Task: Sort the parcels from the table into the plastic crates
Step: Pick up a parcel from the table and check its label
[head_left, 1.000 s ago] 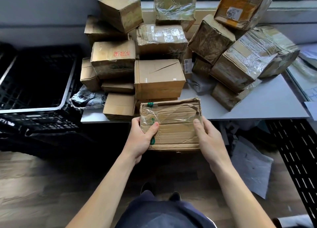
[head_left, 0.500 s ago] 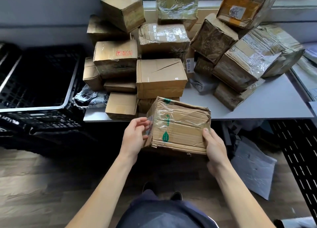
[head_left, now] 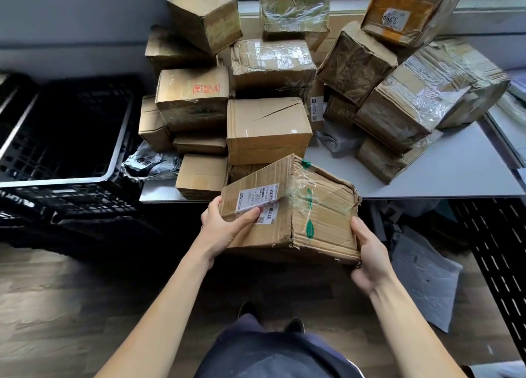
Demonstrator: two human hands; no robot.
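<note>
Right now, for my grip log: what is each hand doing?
Left hand: holding the taped cardboard parcel at its left end, thumb on the shipping label.
Right hand: holding the same parcel at its lower right corner.

Parcel sorting room: stacked parcels point(head_left: 267, 130), table point(head_left: 455, 172), crates point(head_left: 65, 138).

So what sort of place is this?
Likely a parcel sorting corner: taped cardboard parcels piled on a grey table, a black plastic crate beside it, and a labelled box held by the left hand and right hand.
</note>
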